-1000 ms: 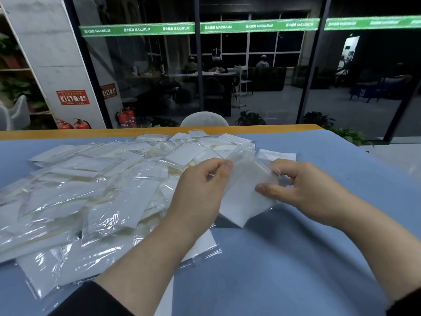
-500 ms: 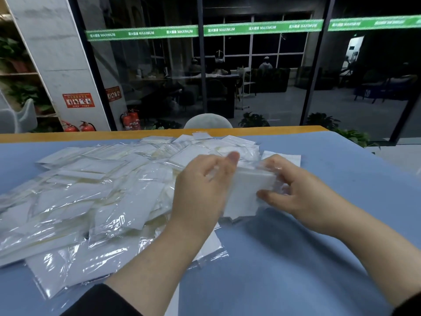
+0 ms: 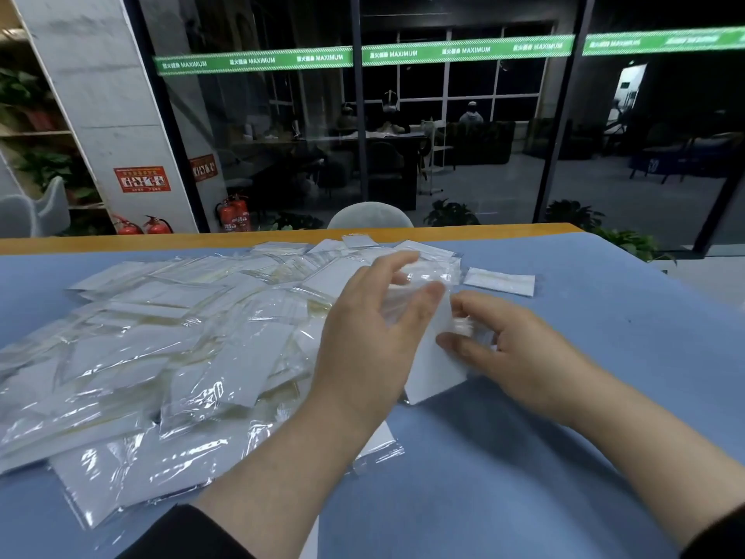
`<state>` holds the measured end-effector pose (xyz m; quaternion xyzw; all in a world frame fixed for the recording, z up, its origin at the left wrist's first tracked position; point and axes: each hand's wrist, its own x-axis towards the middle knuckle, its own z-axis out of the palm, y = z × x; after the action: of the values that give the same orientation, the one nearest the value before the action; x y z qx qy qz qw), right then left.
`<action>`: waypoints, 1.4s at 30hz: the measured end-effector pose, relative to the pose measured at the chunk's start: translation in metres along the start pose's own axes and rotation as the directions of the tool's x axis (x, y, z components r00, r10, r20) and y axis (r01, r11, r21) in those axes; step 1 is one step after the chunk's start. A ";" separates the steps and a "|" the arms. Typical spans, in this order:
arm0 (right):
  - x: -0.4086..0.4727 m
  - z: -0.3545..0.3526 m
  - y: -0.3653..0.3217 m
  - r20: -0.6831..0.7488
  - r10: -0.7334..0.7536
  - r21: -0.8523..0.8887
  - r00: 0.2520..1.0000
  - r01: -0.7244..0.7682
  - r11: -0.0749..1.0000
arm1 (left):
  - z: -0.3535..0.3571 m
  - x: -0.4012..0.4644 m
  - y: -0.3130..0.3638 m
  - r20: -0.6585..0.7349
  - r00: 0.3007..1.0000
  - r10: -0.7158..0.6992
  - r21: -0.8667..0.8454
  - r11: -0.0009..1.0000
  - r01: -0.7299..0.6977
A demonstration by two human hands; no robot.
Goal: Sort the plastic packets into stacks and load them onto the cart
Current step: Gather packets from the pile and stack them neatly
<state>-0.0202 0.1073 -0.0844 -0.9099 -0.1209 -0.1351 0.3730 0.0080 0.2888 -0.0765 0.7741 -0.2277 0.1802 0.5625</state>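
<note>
Clear packets [image 3: 169, 357] with white inserts on blue tabletop [image 3: 604, 357].

The left hand [image 3: 371, 340] hides part of the packet [image 3: 437, 369] it holds. The fingers look blurry. The pile of packets [image 3: 153, 357] runs off the left edge.
</note>
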 end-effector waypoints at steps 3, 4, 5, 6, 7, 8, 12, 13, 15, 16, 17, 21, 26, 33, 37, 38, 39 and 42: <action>0.000 0.003 -0.005 0.003 -0.018 -0.132 1.000 0.019 0.991 | 0.002 0.002 -0.001 -0.008 1.000 0.013 0.014 1.000 -0.012; 0.000 0.004 -0.005 0.009 -0.012 -0.158 1.000 0.013 0.987 | 0.002 0.003 -0.001 -0.010 1.000 -0.013 -0.016 1.000 0.013; -0.001 0.004 -0.006 0.010 -0.008 -0.168 1.000 0.009 0.986 | 0.002 0.003 -0.001 -0.026 0.999 -0.045 -0.070 0.997 0.043; -0.002 0.005 -0.006 0.006 -0.001 -0.160 1.000 0.002 0.987 | 0.002 0.004 -0.001 -0.052 0.995 -0.080 -0.142 0.987 0.072; -0.003 0.005 -0.006 -0.013 0.012 -0.129 1.000 -0.013 0.992 | 0.001 0.004 0.000 -0.082 0.990 -0.116 -0.210 0.973 0.097; -0.003 0.005 -0.005 -0.037 0.032 -0.086 0.999 -0.035 0.996 | 0.000 0.005 0.000 -0.105 0.982 -0.155 -0.268 0.956 0.122; -0.002 -0.006 -0.008 -0.162 -0.001 -0.006 0.987 0.000 1.000 | -0.001 0.008 -0.002 -0.181 0.952 -0.249 -0.344 0.922 0.176; -0.003 -0.011 -0.009 -0.193 -0.021 -0.021 0.981 0.018 1.000 | -0.003 0.009 -0.002 -0.224 0.946 -0.233 -0.318 0.935 0.156; -0.006 -0.019 -0.012 -0.201 -0.058 -0.079 0.978 0.043 0.996 | -0.007 0.007 0.001 -0.287 0.952 -0.107 -0.267 0.963 0.028; -0.007 -0.020 -0.013 -0.170 -0.069 -0.107 0.983 0.052 0.993 | -0.008 0.005 0.004 -0.269 0.963 -0.032 -0.237 0.971 -0.034; -0.007 -0.018 -0.014 -0.130 -0.074 -0.120 0.989 0.058 0.991 | -0.007 0.002 0.005 -0.223 0.975 0.005 -0.202 0.978 -0.051; -0.003 -0.003 -0.007 -0.065 -0.034 -0.020 0.997 0.033 0.999 | 0.006 0.003 -0.007 -0.088 0.979 -0.186 -0.077 0.981 0.179; -0.003 0.000 0.005 -0.027 0.093 0.029 0.995 -0.092 0.995 | 0.010 0.005 -0.016 0.008 0.948 -0.319 -0.171 0.933 0.316; -0.006 -0.008 0.001 0.009 0.062 0.080 0.998 -0.063 0.995 | 0.010 0.005 -0.015 -0.003 0.978 -0.210 -0.109 0.972 0.208; -0.007 -0.010 0.003 0.097 0.134 0.032 0.986 -0.137 0.990 | 0.011 0.002 -0.017 0.166 0.973 -0.162 0.107 0.984 0.146; -0.006 -0.010 0.003 0.081 0.132 0.028 0.988 -0.134 0.991 | 0.011 0.002 -0.015 0.178 0.971 -0.160 0.113 0.983 0.141; -0.006 -0.010 0.002 0.057 0.118 0.020 0.991 -0.119 0.993 | 0.010 0.002 -0.014 0.186 0.969 -0.164 0.100 0.984 0.147; -0.007 -0.015 -0.002 -0.030 0.067 0.008 0.997 -0.067 0.998 | 0.002 0.004 -0.009 0.258 0.950 -0.175 0.031 0.984 0.173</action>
<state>-0.0297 0.0969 -0.0754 -0.9100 -0.0851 -0.1358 0.3823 0.0163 0.2890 -0.0825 0.8104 -0.2295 0.0281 0.5383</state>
